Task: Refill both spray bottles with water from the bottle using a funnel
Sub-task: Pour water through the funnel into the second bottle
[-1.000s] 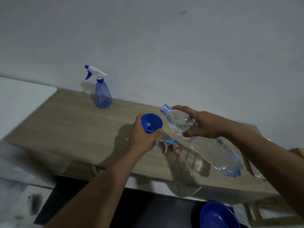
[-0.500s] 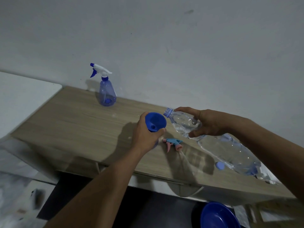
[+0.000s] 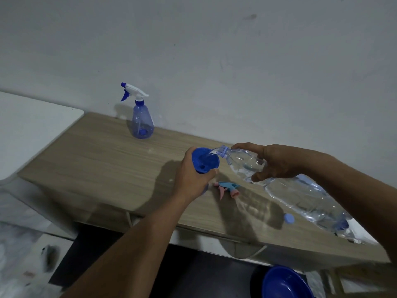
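My left hand is wrapped around a blue funnel and the top of a spray bottle that it mostly hides. My right hand grips the neck end of a large clear water bottle, tilted with its mouth at the funnel's rim. Water streams from the mouth into the funnel. A pink and light-blue sprayer head lies on the wooden table just right of my left hand. A second blue spray bottle with a white trigger stands upright at the back near the wall.
A small blue bottle cap lies on the table under the water bottle. A blue bowl sits below the table's front edge. A white surface adjoins the table on the left. The wall runs close behind.
The water bottle's mouth has moved left and tipped down to the funnel's rim, and water now flows into it. My left hand has stayed on the funnel.
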### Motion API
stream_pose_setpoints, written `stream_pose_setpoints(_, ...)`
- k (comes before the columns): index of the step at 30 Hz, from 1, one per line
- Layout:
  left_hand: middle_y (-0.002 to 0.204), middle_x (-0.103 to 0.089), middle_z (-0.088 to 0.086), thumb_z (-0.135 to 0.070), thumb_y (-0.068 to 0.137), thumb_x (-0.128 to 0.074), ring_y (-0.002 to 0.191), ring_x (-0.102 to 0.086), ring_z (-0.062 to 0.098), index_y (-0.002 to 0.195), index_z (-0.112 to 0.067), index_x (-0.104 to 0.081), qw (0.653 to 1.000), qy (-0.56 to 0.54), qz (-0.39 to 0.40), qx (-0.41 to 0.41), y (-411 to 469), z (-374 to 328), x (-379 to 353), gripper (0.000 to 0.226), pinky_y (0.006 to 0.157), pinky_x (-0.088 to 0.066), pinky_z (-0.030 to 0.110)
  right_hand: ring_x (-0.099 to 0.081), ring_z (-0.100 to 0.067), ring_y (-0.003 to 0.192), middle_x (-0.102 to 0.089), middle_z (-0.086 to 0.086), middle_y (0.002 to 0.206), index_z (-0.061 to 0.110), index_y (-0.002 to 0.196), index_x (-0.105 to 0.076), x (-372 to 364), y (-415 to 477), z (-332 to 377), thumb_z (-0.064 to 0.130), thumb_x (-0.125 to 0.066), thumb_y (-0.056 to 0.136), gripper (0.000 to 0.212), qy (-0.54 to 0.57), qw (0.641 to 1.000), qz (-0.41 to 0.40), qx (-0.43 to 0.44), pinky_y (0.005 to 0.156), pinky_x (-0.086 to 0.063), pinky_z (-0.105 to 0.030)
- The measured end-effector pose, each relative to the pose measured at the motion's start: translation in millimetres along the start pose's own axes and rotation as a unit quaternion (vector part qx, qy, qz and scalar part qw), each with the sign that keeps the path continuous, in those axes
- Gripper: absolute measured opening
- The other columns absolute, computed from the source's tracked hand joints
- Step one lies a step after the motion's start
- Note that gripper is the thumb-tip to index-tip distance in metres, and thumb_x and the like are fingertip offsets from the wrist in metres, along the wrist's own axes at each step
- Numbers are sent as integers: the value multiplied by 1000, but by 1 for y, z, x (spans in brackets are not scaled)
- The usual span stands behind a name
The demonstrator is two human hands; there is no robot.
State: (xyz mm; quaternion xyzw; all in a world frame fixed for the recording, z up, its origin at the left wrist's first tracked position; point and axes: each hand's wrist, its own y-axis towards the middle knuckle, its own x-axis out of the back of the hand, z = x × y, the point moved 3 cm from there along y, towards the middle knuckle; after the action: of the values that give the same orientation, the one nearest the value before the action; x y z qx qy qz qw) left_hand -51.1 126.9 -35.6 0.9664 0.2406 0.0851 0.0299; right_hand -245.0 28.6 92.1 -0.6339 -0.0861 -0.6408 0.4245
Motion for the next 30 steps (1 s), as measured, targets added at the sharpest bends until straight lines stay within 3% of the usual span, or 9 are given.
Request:
stream_pose_setpoints(5, 108, -67, -14, -25, 66, -86, 91, -67, 9, 119, -39, -51, 1000, 2, 8, 13, 0, 1, -1, 65, 82, -59, 41, -51, 4, 81, -51, 13, 93, 64, 147, -8, 0, -3, 1, 40, -78, 86, 96, 4, 1000, 0, 2, 84, -40, -28)
stream_pose_setpoints(8, 108, -65, -18, -29, 67, -87, 95, -65, 4, 117, -44, -50, 1000, -4, 3, 21, -1, 0, -1, 64, 81, -58, 33, -53, 0, 88, -48, 21, 90, 63, 148, -8, -3, -4, 3, 37, -78, 86, 97, 7, 1000, -1, 11, 87, -40, -28)
stream_pose_setpoints(13, 105, -70, -1, -41, 57, -81, 84, -70, 25, 121, -46, -46, 999, -1, 16, 45, -1, 0, -2, 73, 73, -60, 48, -56, -4, 93, -49, 24, 92, 62, 149, -11, -9, -2, 4, 34, -79, 86, 97, 9, 1000, 2, 22, 89, -43, -30)
stream_pose_setpoints(17, 113, -64, -12, -45, 56, -79, 101, -64, 13, 124, -39, -47, 999, 5, 3, 34, -3, -3, -1, 76, 85, -57, 40, -50, 4, 81, -47, 22, 89, 62, 148, -12, -9, -3, 4, 36, -79, 86, 95, -1, 1000, 5, 17, 85, -40, -27)
stream_pose_setpoints(21, 106, -67, -13, -32, 62, -84, 93, -68, 12, 116, -46, -49, 999, -2, 3, 38, -3, -1, -1, 65, 79, -59, 36, -50, 5, 77, -49, 19, 89, 64, 148, -10, -8, -3, 4, 36, -79, 85, 97, -8, 1000, 7, 17, 82, -40, -26)
stream_pose_setpoints(25, 108, -67, -13, -30, 65, -87, 96, -67, 9, 125, -36, -49, 999, -3, 3, 32, -2, -2, 0, 71, 80, -58, 32, -54, -2, 87, -48, 23, 88, 64, 147, -12, -10, -1, 0, 34, -79, 85, 96, 10, 1000, 2, 29, 84, -39, -26)
stream_pose_setpoints(28, 106, -68, -16, -26, 67, -87, 96, -66, 6, 118, -39, -52, 1000, -3, 2, 22, -1, -2, 0, 64, 82, -58, 34, -56, -6, 94, -49, 22, 88, 62, 149, -10, -12, 2, -3, 35, -79, 85, 98, 16, 999, -9, 37, 86, -41, -26)
stream_pose_setpoints(30, 106, -68, -15, -27, 65, -85, 96, -67, 9, 114, -43, -51, 1000, 2, 0, 22, -1, -1, 0, 61, 82, -58, 38, -56, 0, 88, -51, 20, 90, 63, 149, -9, -13, 3, -5, 36, -80, 84, 99, 22, 998, -28, 42, 86, -41, -26)
